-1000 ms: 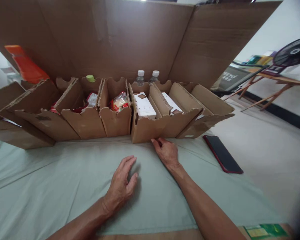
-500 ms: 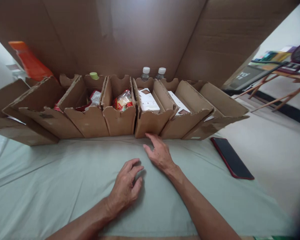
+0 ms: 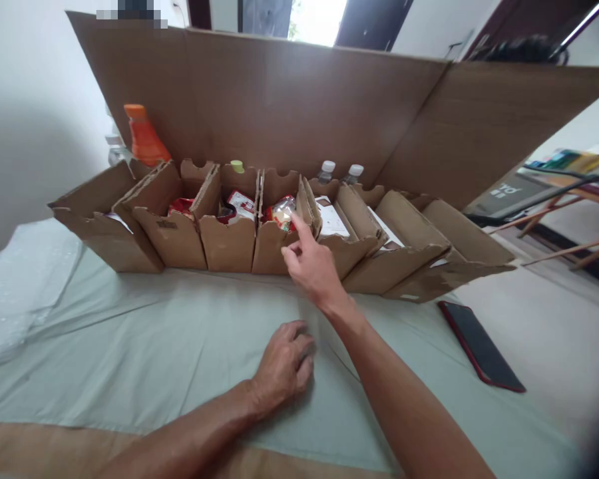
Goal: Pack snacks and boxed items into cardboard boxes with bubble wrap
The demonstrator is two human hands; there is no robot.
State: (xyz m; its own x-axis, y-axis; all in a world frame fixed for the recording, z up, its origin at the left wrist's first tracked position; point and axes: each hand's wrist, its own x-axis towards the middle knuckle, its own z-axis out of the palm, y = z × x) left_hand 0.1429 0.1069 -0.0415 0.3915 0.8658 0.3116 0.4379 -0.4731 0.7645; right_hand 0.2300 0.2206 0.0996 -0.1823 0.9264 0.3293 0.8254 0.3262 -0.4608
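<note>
My right hand (image 3: 313, 266) is raised in front of a row of open cardboard bins, its index finger stretched out and the other fingers curled. It holds nothing. The fingertip overlaps the edge of a clear and red snack packet (image 3: 282, 211) in the middle bin (image 3: 269, 249); whether it touches cannot be told. On the green cloth (image 3: 180, 339), nearer to me, rests my left hand (image 3: 285, 358) with its fingers curled in and nothing visible in it. To the right of the middle bin, a white box (image 3: 331, 219) stands in another bin.
Red packets (image 3: 181, 206) and a silvery-red packet (image 3: 242, 205) lie in bins on the left. Behind the row stand an orange bottle (image 3: 147, 136), white-capped bottles (image 3: 326, 171) and a tall cardboard panel (image 3: 299, 106). A phone (image 3: 482, 346) lies right; bubble wrap (image 3: 24, 293) lies left.
My right hand has lifted from the cloth by the bins and now points at the middle bin. My left hand's fingers have curled in. The view has tilted up and shifted left.
</note>
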